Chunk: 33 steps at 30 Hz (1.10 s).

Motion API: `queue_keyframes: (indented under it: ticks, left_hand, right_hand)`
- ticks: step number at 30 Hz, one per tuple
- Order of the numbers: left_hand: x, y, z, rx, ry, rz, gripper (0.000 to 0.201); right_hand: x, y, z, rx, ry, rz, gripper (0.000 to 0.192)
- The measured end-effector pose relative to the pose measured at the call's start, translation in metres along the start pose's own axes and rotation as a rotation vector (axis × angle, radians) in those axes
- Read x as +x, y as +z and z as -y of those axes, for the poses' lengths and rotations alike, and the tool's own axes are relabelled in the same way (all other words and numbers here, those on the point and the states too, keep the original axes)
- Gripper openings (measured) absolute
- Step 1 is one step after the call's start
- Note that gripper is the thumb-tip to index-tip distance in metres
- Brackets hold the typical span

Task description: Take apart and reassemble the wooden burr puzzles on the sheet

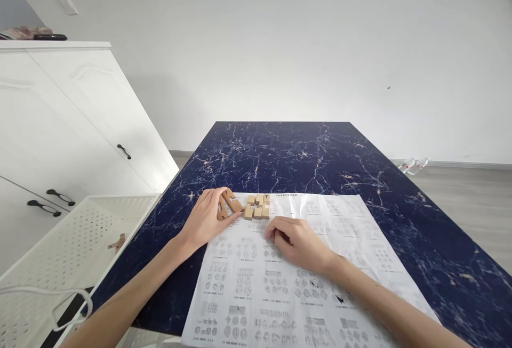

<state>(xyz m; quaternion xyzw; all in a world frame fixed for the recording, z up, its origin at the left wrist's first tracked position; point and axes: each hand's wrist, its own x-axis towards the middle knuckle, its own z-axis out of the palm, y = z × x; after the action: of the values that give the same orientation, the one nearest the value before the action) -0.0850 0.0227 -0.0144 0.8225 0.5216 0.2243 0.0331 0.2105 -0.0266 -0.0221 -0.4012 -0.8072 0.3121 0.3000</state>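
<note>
My left hand (206, 215) curves around two brown notched wooden puzzle pieces (232, 202), thumb along the near side and fingers along the far side. Black numbers are marked on them. Just to their right, several lighter wooden puzzle pieces (258, 212) sit grouped on the paper, one marked with a 3. My right hand (294, 241) rests on the printed sheet (280, 294), close to the light pieces and apart from them. Its fingers are curled in, and nothing shows in them. The sheet carries rows of small diagrams and is creased.
Beneath the sheet is a dark blue marbled table (276, 156). At the left stand a white perforated basket (92, 225) with a small wooden piece (117, 242) in it, a white cable (44, 289) and a white cabinet (80, 119). Clear bottles (414, 165) stand beyond the table's right edge.
</note>
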Motion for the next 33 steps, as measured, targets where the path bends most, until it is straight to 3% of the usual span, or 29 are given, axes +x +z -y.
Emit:
queue_keyframes:
  ticks: [8, 14, 17, 21, 28, 33]
  left_hand:
    - [-0.011, -0.011, -0.004, 0.037, -0.03, 0.052, 0.088]
    - [-0.042, -0.022, -0.018, 0.026, -0.025, 0.057, 0.089]
    - [-0.058, -0.029, -0.029, 0.013, 0.064, 0.126, 0.092]
    - [-0.068, -0.036, -0.05, -0.025, 0.286, 0.192, 0.101]
    - [-0.063, -0.023, -0.086, -0.136, 0.529, 0.222, 0.111]
    - [-0.047, -0.005, -0.099, -0.192, 0.479, 0.242, 0.107]
  right_hand:
    - [-0.001, 0.0, -0.001, -0.006, -0.009, -0.009, 0.03]
    - [-0.001, 0.0, -0.001, -0.006, -0.012, 0.003, 0.029]
    - [-0.001, 0.0, 0.0, -0.005, -0.008, 0.003, 0.029]
    - [-0.001, 0.0, 0.0, 0.003, -0.013, 0.002, 0.029]
    - [0.0, -0.002, -0.001, 0.037, 0.003, -0.017, 0.027]
    - [0.0, -0.006, -0.001, 0.075, 0.036, -0.068, 0.026]
